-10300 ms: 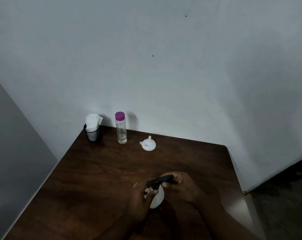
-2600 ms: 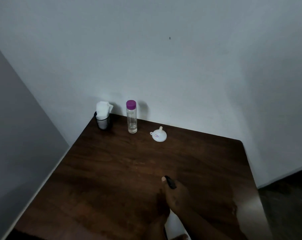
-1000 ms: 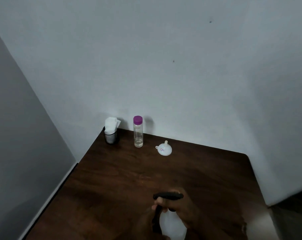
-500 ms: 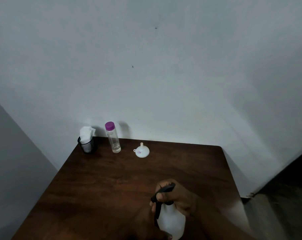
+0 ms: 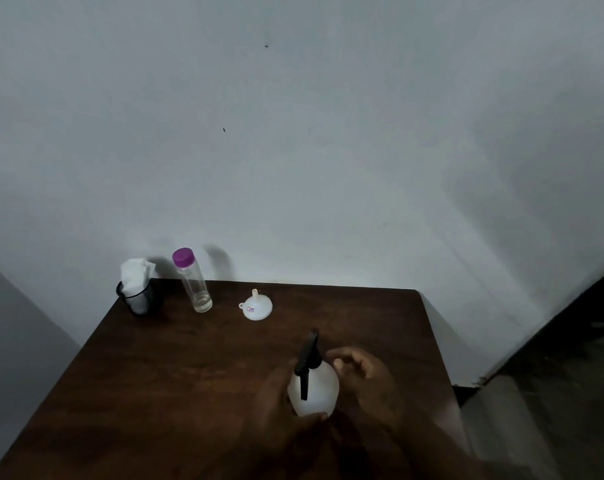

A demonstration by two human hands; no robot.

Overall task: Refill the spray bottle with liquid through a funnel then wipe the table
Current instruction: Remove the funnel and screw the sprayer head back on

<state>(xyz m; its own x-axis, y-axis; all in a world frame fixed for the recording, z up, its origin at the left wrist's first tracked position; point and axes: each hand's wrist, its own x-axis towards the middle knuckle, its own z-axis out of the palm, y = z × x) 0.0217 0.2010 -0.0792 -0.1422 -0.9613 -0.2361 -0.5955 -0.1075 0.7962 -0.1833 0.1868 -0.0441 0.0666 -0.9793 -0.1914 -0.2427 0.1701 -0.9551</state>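
Dim light, head view, looking down at a dark wooden table [image 5: 155, 375] set into a wall corner.

- White spray bottle [image 5: 320, 388] stands upright on the near middle of the table, between my two hands. Its black trigger head [image 5: 309, 351] is on, nozzle pointing away from me, lever hanging down the front of the body.
- Left hand [image 5: 276, 400] wraps the lower left side of the bottle, thumb curled round under its near side. Firm hold.
- Right hand [image 5: 366, 379] sits just right of the bottle's neck, fingers [image 5: 338, 363] loosely curled toward the black collar. I cannot tell whether they touch or grip it.
- White funnel [image 5: 257, 306] rests mouth-down, spout up, toward the far edge, well apart from the spray bottle.
- Clear bottle [image 5: 195, 285] with purple cap [image 5: 183, 257] stands left of the funnel, with a little liquid at the bottom.
- Black mesh cup [image 5: 139, 301] in the far left corner holds white tissue [image 5: 134, 275].
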